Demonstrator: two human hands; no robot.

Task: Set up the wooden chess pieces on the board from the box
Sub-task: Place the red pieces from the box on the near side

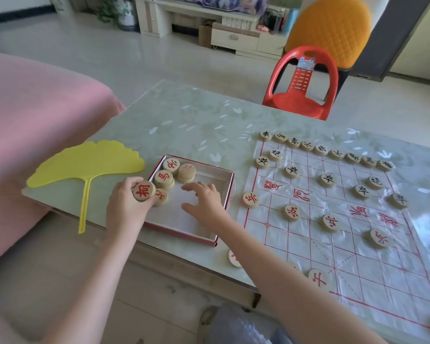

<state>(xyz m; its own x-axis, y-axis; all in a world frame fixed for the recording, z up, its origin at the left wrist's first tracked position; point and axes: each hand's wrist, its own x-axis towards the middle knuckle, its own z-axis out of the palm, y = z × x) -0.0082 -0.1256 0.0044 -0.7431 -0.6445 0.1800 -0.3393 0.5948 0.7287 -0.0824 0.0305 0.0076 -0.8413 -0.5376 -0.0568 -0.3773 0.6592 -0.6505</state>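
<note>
In left hand (126,203): red-lettered piece (144,191), face up, fingers and thumb curled round its rim, at the left edge of the box (230,188). Right hand (205,201) open, fingers spread and relaxed, palm down over the bare middle of the box, holding nothing.

Far left corner of the box: short stacks of pieces (179,171), red characters up. One more disc (160,197) just beside the left hand. Box red-rimmed, pale inside, flat on the table (184,115), just left of the board (358,256).

Board: thin clear sheet, red grid, flat on the table.
- Far edge: back row of black-lettered pieces (320,148), nine across.
- In front of it: two black cannons (274,153), then five black soldiers (327,179) in a slanting line.
- Near half: four red soldiers (291,212) in a line, well apart from each other.
- Near edge: single red piece (318,276) on the grid.
- Stray red disc (234,258) off the sheet, partly hidden behind the right forearm.

Left of the box, on the table: yellow fan (85,162), handle hanging past the near edge. Beyond that, pink cover (35,115). Past the table's far side: red plastic chair (301,95), orange chair back (328,28) behind it.
</note>
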